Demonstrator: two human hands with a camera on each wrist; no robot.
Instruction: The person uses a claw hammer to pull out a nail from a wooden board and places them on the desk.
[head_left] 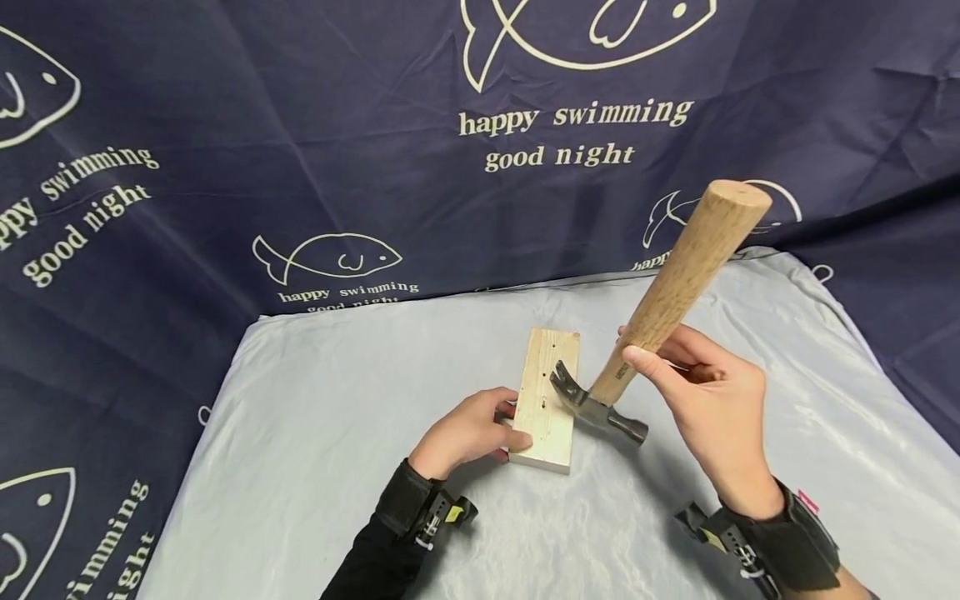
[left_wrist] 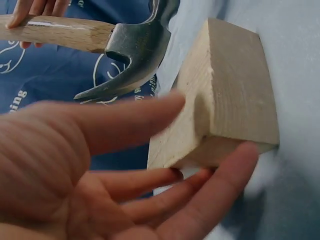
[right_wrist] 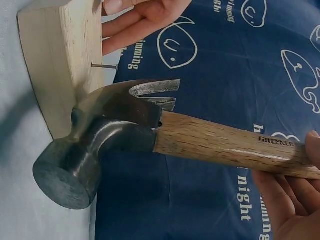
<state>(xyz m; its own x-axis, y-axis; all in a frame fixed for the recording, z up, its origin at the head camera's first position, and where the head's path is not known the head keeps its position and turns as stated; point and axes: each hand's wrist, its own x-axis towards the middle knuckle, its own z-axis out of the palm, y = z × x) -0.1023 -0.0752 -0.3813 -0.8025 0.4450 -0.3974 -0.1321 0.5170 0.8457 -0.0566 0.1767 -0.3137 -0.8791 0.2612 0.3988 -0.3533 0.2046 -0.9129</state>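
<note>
A pale wooden block (head_left: 536, 433) lies flat on the cloth, with several small dark spots in a line along its top. My left hand (head_left: 472, 429) holds the block's near left edge, thumb on top and fingers along the side. One thin nail (right_wrist: 105, 66) sticks out of the block's top face in the right wrist view. My right hand (head_left: 712, 396) pinches the wooden handle of a claw hammer (head_left: 596, 407) between thumb and fingers. The handle slants up to the right. The dark steel head hangs low by the block's right edge, its claw over the top face.
A light grey satin cloth (head_left: 322, 467) covers the table. Behind and at both sides hangs a dark blue curtain (head_left: 360, 150) printed with white fish and lettering. Both wrists wear black straps with small cameras.
</note>
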